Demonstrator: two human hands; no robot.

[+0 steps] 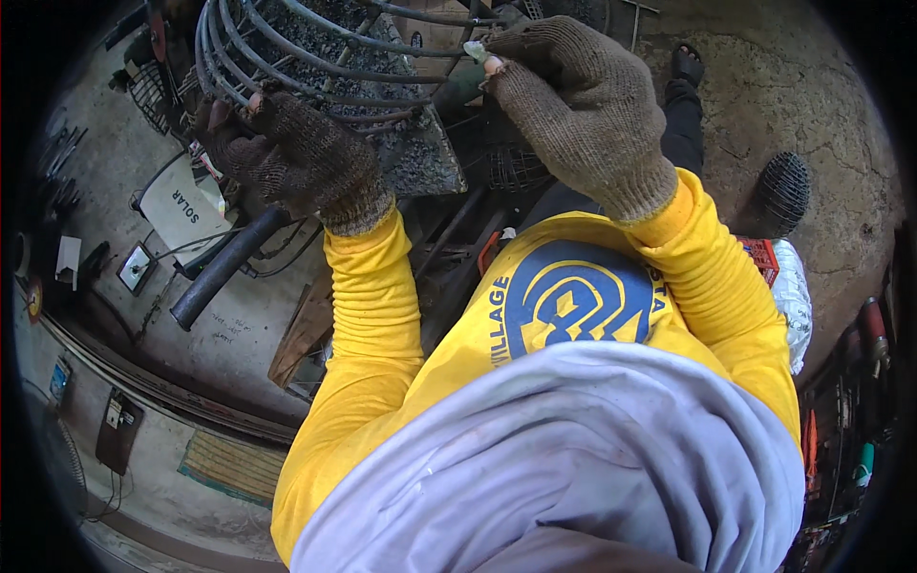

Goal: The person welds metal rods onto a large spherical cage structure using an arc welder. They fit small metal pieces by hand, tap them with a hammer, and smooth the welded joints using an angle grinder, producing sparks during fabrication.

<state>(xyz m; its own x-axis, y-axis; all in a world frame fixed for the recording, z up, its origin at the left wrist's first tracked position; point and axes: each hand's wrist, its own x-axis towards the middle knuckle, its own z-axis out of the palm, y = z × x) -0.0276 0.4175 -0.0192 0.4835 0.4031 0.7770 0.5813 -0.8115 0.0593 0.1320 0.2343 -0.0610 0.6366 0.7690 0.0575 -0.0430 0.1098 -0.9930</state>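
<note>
A cage of curved metal rods (334, 69) arcs over a tray of dark, coal-like grit (420, 158) in front of me. My left hand (310, 158), in a dark brown knitted glove, is closed at the cage's left side, its fingers bent around the lower rods. To the right, my right hand (597, 119) wears a lighter brown glove, with a bare thumb tip showing. Thumb and finger pinch a small pale piece (475, 51) beside the cage's right edge; its kind is unclear. Below that pinch a dark green rounded object (460, 88) is partly hidden.
A dark pipe (229, 267) slants below my left hand, near a white box (181, 210) with cables. At the right lie a sandalled foot (688, 65), a dark ribbed oval object (786, 194) and a white sack (791, 296). Tools (874, 329) crowd the right rim.
</note>
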